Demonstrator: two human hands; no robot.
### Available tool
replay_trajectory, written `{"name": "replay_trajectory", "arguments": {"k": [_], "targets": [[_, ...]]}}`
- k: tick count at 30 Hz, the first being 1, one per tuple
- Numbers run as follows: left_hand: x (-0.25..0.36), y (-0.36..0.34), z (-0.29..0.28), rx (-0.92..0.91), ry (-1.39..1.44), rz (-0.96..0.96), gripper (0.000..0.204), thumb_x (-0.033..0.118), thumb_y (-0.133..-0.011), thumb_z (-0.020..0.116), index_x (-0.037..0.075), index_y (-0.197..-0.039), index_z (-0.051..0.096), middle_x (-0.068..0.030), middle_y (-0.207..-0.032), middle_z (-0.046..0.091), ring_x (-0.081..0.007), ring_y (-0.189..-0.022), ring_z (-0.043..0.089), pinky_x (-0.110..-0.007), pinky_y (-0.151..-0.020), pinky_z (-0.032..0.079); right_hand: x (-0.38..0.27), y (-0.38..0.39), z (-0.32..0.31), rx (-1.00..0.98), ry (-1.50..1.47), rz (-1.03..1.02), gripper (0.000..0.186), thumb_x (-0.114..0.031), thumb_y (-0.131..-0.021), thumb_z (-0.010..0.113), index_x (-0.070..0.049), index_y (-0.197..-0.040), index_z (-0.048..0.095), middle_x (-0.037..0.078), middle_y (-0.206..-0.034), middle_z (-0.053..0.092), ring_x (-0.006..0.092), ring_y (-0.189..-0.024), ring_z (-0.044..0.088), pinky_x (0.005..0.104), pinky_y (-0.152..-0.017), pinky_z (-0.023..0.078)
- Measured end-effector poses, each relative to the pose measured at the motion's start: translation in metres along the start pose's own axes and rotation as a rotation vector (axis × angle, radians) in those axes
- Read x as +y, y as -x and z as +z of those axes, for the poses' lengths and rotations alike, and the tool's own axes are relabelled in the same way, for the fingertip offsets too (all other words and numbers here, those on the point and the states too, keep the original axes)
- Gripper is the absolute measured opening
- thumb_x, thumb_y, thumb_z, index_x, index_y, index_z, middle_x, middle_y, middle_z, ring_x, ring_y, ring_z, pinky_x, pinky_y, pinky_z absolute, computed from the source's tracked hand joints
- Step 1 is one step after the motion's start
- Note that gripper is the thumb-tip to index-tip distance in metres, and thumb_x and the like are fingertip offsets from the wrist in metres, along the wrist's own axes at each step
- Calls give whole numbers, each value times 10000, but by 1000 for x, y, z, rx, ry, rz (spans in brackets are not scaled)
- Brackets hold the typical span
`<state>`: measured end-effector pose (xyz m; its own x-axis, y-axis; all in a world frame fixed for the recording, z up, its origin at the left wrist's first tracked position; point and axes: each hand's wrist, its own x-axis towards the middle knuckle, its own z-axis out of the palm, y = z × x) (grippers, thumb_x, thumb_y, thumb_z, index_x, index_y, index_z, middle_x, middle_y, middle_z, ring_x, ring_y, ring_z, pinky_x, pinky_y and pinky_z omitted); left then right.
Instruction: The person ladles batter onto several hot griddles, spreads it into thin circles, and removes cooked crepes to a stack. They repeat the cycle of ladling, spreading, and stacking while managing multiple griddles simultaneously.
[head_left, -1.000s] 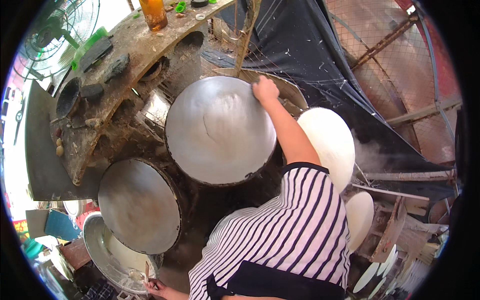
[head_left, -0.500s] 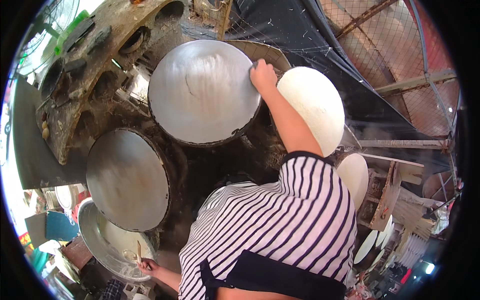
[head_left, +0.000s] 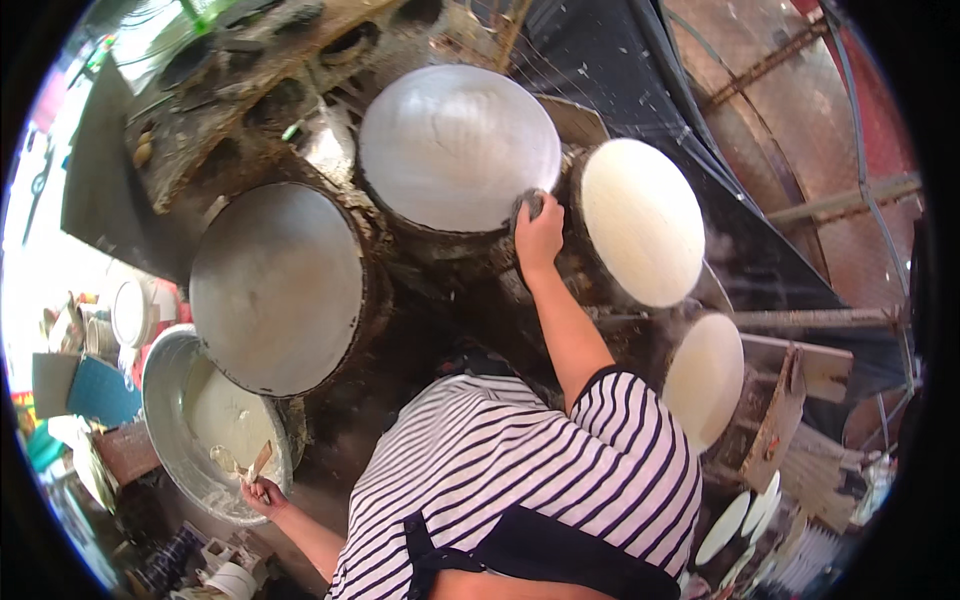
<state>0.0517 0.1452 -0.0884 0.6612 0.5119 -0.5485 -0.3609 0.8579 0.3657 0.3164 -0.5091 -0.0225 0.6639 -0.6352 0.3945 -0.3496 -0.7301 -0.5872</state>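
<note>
My right hand (head_left: 541,235) is closed on a dark scrubbing pad (head_left: 526,206) at the near-right rim of a round metal griddle (head_left: 460,150). That griddle's pale grey surface is bare. At the lower left my left hand (head_left: 264,495) grips a wooden-handled tool (head_left: 262,458) above a large metal basin (head_left: 160,410). Pale batter (head_left: 225,412) lies in the basin. Beside the tool is a batter-coated blob whose shape I cannot make out. A second bare griddle (head_left: 280,290) sits to the left, next to the basin.
On the right, two round surfaces carry pale sheets, one far (head_left: 643,222) and one nearer (head_left: 703,380). A sooty ledge with holes (head_left: 330,50) runs along the far left. Black sheeting (head_left: 620,90) hangs behind; several pale discs (head_left: 723,528) stand at the lower right.
My right hand has moved with the pad from the far griddle's right edge toward me, to its near-right rim. The left hand stays over the basin. The whole view has shifted.
</note>
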Motion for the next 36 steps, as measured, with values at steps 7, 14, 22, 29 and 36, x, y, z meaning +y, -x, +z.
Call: {"name": "replay_trajectory", "arguments": {"k": [7,14,22,29,36], "targets": [[-8,21,11,58,36,119,258,122,-922,469,109,-681,378,58,-423,238,-44,-330,201,-189,-341,251,-112,42,29,-330,-268,-494,331,-178,-730,667,-119,-1028,537,114,-918,535,311,-899,534,403,-757,460],[-32,41,11,147,113,224,190,136,-911,493,84,-738,432,73,-428,253,-30,-341,226,-174,-324,247,-215,-153,86,-72,-479,-722,348,-182,-769,631,-77,-1082,522,149,-968,529,334,-930,510,412,-783,434],[-77,56,57,149,187,293,156,128,-933,440,42,-805,459,72,-416,234,-26,-314,195,-182,-315,235,-341,-324,225,-114,-55,-660,473,-369,-819,573,-81,-1186,496,179,-1141,469,348,-1062,452,448,-903,361],[-101,65,79,160,213,294,168,123,-933,429,-27,-975,492,65,-422,246,-27,-313,195,-179,-319,243,-340,-278,186,-284,-231,-559,632,-586,-850,371,-46,-1049,632,201,-1184,540,345,-1127,492,433,-928,377],[-97,51,59,258,65,355,172,124,-930,437,-28,-995,484,76,-462,263,-23,-357,231,-171,-334,250,-345,-258,211,-724,-342,-276,637,-597,-737,506,18,-732,673,217,-789,652,353,-837,633,416,-751,474]]}}
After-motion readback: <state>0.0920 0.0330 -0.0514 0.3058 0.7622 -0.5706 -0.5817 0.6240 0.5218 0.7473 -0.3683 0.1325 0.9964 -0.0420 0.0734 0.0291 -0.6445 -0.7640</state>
